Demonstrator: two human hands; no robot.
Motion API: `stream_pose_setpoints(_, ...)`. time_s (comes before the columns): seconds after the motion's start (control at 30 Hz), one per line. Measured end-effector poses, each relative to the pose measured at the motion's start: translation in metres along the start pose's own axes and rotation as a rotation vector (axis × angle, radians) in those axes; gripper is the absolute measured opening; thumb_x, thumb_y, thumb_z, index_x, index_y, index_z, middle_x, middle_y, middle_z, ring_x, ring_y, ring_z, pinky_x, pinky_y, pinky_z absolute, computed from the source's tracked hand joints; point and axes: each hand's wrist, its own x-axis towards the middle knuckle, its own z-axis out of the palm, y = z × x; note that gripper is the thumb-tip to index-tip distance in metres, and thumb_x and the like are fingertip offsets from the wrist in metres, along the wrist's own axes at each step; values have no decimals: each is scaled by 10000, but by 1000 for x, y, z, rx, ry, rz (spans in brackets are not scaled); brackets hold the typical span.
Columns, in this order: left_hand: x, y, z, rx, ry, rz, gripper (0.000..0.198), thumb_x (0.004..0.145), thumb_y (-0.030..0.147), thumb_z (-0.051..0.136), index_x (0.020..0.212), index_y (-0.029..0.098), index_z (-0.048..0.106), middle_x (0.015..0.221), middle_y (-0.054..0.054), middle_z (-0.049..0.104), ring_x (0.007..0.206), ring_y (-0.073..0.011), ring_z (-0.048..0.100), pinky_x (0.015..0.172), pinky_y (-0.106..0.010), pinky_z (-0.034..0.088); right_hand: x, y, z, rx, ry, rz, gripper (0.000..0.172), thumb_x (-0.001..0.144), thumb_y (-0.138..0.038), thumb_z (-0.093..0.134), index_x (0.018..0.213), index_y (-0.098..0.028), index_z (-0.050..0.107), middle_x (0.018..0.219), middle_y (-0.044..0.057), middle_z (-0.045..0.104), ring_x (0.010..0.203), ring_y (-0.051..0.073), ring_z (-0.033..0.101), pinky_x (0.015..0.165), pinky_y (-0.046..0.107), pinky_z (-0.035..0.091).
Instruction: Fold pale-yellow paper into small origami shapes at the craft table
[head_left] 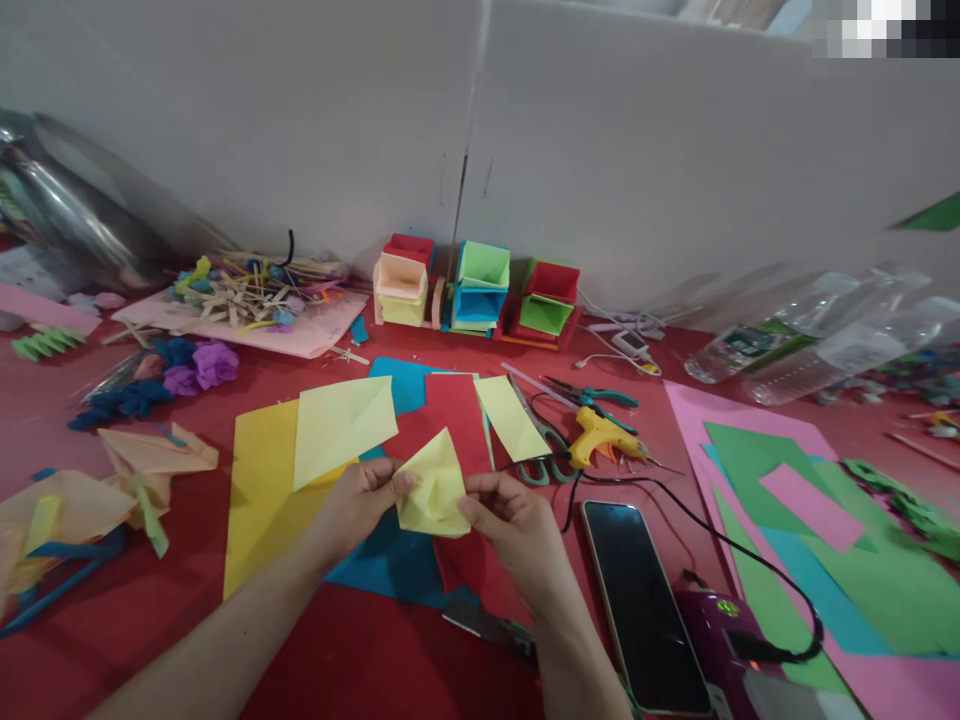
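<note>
At a glossy red counter point(337, 660) before a flat grey wall point(300, 120): pinching, with the left hand point(367, 495) near seven o'clock, the left edge of a small, creased pale-yellow paper piece point(431, 490) near half past six; pinching its lower right corner with the right hand point(517, 520) near half past five. Apparently mid-folding; calls for steady grip and firm creasing.

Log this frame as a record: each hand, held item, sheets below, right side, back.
Left hand: pinches the left edge of the held item
Right hand: fingers at its lower right edge
Held item: folded pale-yellow paper, above the table
Sheets below: yellow sheet, blue sheet, red sheet, overlapping
Right side: yellow glue gun; phone lying face up, screen dark
Back: multicoloured paper boxes in a row
</note>
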Motion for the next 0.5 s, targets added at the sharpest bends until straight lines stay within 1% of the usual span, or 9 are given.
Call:
stream_pose_setpoints(0.2,-1,-1,1,18,26,-3,264,764,406,598,690,154,628,648,-20,614,600,-126,519,533,-216,391,1,3,0,1,-22,1,238,655,-330,714,817,-167,650,752,31,675,704,156,623,702,300,492)
stream_pose_setpoints(0.33,-2,-3,3,5,55,4,276,763,412,596,675,151,615,602,-6,583,578,-119,503,536,-218,381,0,1,2,-3,-2,1,246,631,-322,732,799,-163,650,713,20,656,665,142,603,659,275,482)
stream_pose_setpoints(0.43,-3,-2,5,14,101,50,269,761,401,602,659,152,622,578,7,563,562,-107,479,535,-209,369,-1,-2,3,-27,22,-4,248,625,-324,736,796,-165,652,673,2,631,629,128,579,623,257,468)
stream_pose_setpoints(0.5,-5,1,6,-8,114,82,245,759,387,608,676,160,642,590,10,573,576,-107,483,548,-203,374,-2,-3,3,-44,31,-36,254,637,-331,727,822,-172,656,683,0,623,632,128,571,630,264,466)
